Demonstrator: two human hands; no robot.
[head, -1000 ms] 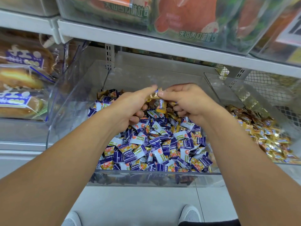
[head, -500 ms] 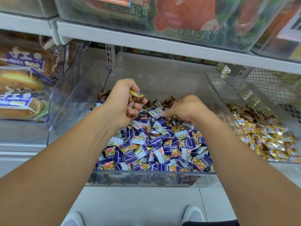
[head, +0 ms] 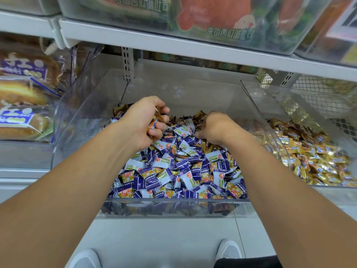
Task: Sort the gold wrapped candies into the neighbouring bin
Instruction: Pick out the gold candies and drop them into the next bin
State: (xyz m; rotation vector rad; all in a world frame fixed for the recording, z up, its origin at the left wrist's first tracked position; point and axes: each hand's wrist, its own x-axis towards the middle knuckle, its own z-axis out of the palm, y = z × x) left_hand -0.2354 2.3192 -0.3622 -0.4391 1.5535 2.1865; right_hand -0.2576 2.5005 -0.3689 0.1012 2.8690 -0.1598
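Note:
A clear plastic bin (head: 173,207) holds a heap of purple-and-white wrapped candies (head: 179,171) with a few gold wrapped candies (head: 207,147) mixed in. My left hand (head: 143,122) hovers over the back left of the heap, fingers curled round a small bunch of gold candies (head: 154,120). My right hand (head: 214,127) is knuckles-up, its fingers dug down into the candies at the back of the heap; what its fingertips hold is hidden. The neighbouring bin (head: 270,120) to the right holds gold wrapped candies (head: 313,155).
A white shelf (head: 193,45) runs overhead with clear boxes of packaged snacks (head: 212,14) above it. Bagged breads (head: 21,97) fill the bin at the left. A clear wall divides the two candy bins. My shoes (head: 228,252) stand on the pale floor below.
The hands met over the heap, then parted. My left hand drew back left holding gold candies. My right hand dropped into the candies and now digs deeper at the back.

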